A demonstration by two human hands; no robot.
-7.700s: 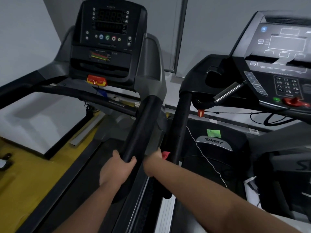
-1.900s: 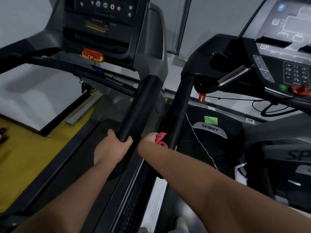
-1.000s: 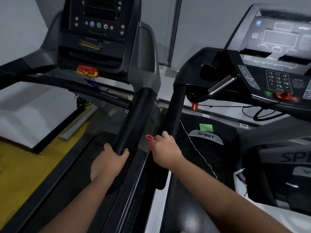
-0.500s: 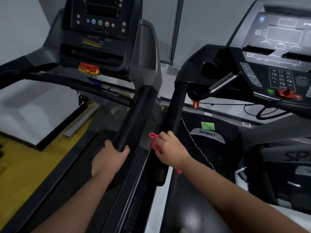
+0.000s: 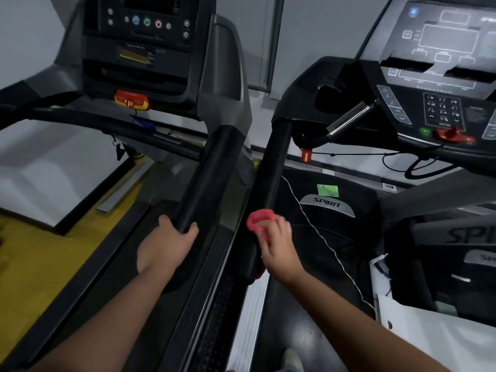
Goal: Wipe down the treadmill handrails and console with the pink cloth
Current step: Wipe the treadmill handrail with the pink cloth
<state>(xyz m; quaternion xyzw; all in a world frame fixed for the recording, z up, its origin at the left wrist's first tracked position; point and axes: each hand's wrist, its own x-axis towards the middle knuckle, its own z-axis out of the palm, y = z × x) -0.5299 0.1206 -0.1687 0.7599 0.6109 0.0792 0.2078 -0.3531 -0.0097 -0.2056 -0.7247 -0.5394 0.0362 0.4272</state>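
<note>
The right hand (image 5: 277, 244) pinches the bunched pink cloth (image 5: 258, 220) between curled fingers and thumb, pressing it against the black foam left handrail (image 5: 272, 178) of the Spirit treadmill, close to the rail's near end. A scrap of pink also shows under the rail there. The left hand (image 5: 165, 247) is wrapped around the right handrail (image 5: 206, 178) of the neighbouring treadmill, apparently for support. The step in hand looks like wiping this rail lengthwise. To do it well, the cloth should be spread so it cups the foam rather than staying balled up, then drawn firmly up toward the console (image 5: 434, 76) end in one long stroke, turning the wrist to reach the underside. The thin white cord (image 5: 316, 229) hanging just beside the rail is worth steering clear of, so it is not snagged.
</note>
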